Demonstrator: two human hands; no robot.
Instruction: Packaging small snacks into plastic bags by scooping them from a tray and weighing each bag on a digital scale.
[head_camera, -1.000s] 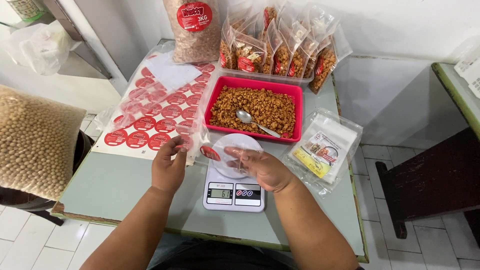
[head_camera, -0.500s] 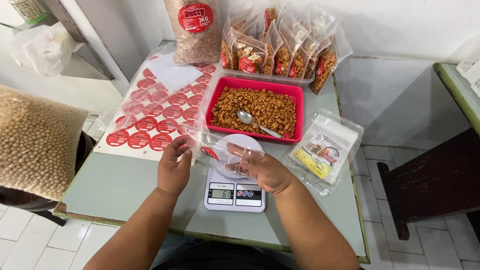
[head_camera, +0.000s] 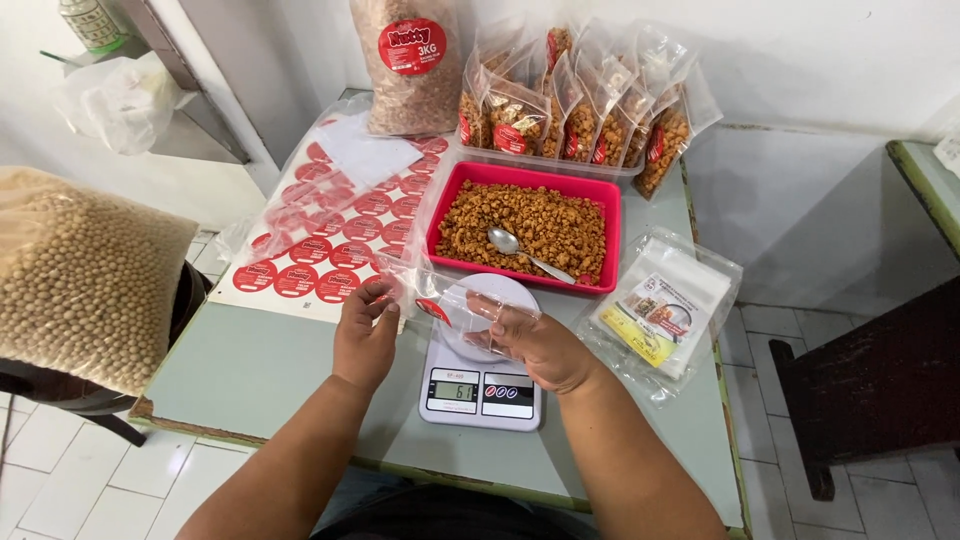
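One red tray at the tabletop's far side holds fried crumbs and a single spoon. Both hands, left and right, pinch one clear empty pouch above one digital scale, fingers clamped on its edges.

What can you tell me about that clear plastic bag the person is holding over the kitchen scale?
The clear plastic bag is a small, thin, see-through pouch with a round red sticker on its front. It looks empty and crinkled. The left hand pinches its left edge, while the right hand has its fingers at or inside the other side. It is held over the round white platform of the scale, in front of the red tray.
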